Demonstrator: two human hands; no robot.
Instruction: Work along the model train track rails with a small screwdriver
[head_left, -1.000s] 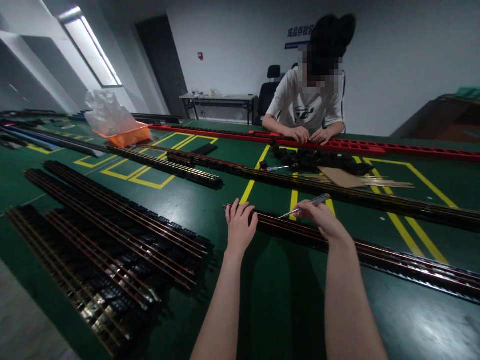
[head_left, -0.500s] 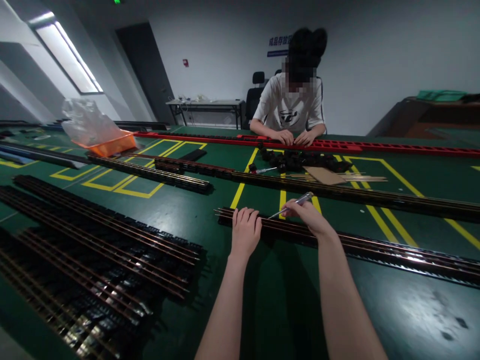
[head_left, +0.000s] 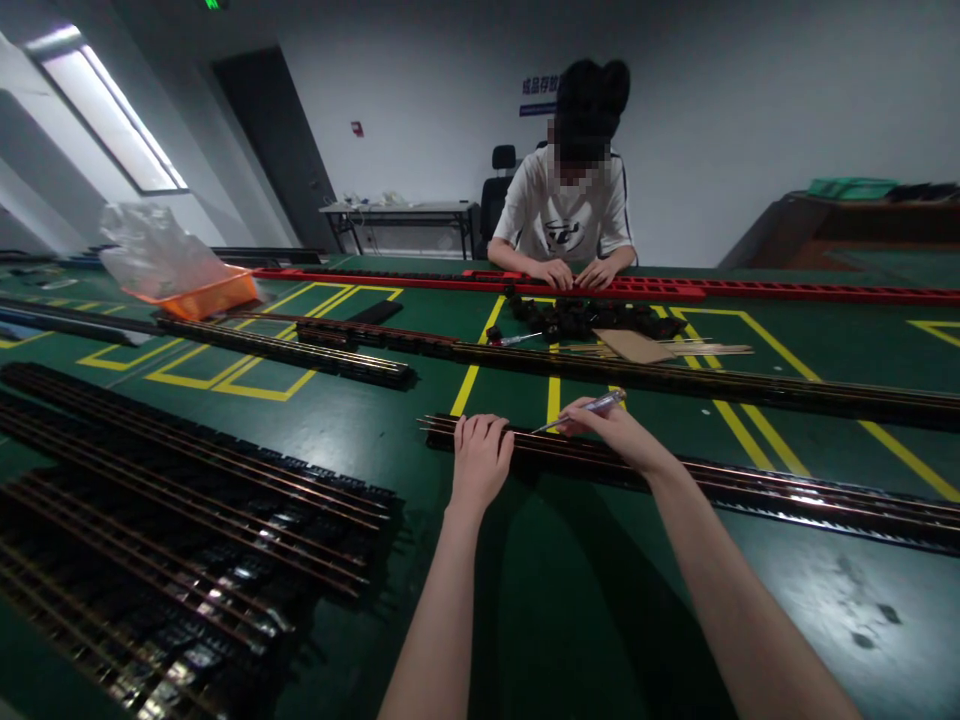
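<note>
A long black rail with copper strips lies across the green table in front of me. My left hand rests on its left end, fingers curled over the strips and pressing it down. My right hand is closed on a thin screwdriver with a clear handle. Its tip points left and touches the rail close to my left hand.
Stacked copper-strip rails fill the table's left side. More long rails and a red rail run across further back, where another person works with both hands. Small black parts, cardboard and an orange tray with a plastic bag lie there too.
The view has shifted, my head moving; both hands stay on the same rail end. The screwdriver tip remains at the rail, a little lower than before.
</note>
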